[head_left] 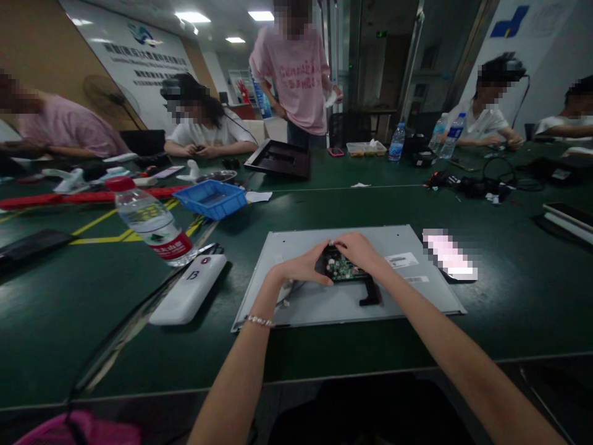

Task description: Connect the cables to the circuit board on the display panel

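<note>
A green circuit board [343, 269] in a black frame lies on a flat grey metal panel [319, 308]. My left hand [306, 264] is wrapped round the left side of the board, thumb at its near edge and fingers at its far edge. At the far edge of the board, the fingers of my right hand [357, 248] are pinched together near a small pale piece that I cannot make out. A black bracket [370, 293] sticks out from the board towards me. Thin cables [286, 295] lie on the panel beside my left wrist.
Left of the panel are a white power bank [189, 290] and a tilted water bottle [155, 222]. A blue tray [212, 199] stands behind them. To the right lies a phone [449, 254]. Several people sit or stand across the green table [370, 207]; a black casing [280, 159] is near them.
</note>
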Motion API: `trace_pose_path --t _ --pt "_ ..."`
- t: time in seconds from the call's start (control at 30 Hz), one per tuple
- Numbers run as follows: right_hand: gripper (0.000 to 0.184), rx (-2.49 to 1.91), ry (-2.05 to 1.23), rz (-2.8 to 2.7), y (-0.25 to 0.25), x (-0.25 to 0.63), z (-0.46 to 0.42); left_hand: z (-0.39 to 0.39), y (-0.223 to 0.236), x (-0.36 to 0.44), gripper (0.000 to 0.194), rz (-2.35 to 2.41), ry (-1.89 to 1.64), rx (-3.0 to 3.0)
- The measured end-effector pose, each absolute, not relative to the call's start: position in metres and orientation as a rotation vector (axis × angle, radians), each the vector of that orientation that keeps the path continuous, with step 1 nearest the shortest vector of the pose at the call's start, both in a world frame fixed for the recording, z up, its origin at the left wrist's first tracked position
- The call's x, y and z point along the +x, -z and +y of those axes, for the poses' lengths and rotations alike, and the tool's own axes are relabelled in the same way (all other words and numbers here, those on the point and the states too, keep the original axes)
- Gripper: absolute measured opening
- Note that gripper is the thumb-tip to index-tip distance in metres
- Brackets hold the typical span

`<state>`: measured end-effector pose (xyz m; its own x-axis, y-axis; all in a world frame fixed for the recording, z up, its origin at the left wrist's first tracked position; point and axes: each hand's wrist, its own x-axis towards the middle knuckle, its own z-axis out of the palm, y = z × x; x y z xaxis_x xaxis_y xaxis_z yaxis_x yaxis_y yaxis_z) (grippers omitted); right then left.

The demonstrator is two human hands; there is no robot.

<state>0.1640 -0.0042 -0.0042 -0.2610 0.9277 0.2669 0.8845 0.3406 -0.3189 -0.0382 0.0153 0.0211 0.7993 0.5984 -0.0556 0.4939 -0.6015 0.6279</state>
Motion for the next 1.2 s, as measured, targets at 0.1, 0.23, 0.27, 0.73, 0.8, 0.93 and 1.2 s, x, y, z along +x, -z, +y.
trace_pose_path --t 0.1,0.23,0.27,0.73,0.8,0.93,1.2 --pt "0.024 -1.560 -0.150 -2.215 0.006 0.165 -0.004 0.016 -0.021 -0.039 0.111 0.812 -0.099 2.287" --pt "0.024 -1.548 -0.162 -2.202 0.005 0.165 -0.005 0.015 -0.023 -0.039 0.112 0.828 -0.089 2.265" --pt "0.025 -1.547 -0.168 -2.195 0.004 0.165 -0.005 0.015 -0.024 -0.038 0.111 0.831 -0.087 2.263" --pt "0.029 -1.492 -0.301 -1.949 0.015 0.169 0.002 0.013 -0.026 -0.038 0.112 0.822 -0.070 2.264" --pt "0.023 -1.477 -0.271 -2.017 0.016 0.169 0.003 0.014 -0.025 -0.038 0.112 0.822 -0.073 2.260" --pt "0.021 -1.456 -0.235 -2.093 0.018 0.168 0.002 0.017 -0.020 -0.040 0.113 0.780 -0.093 2.268" --pt "0.024 -1.356 -0.229 -2.032 -0.006 0.176 -0.006 0.018 -0.020 -0.039 0.117 0.693 -0.153 2.262"
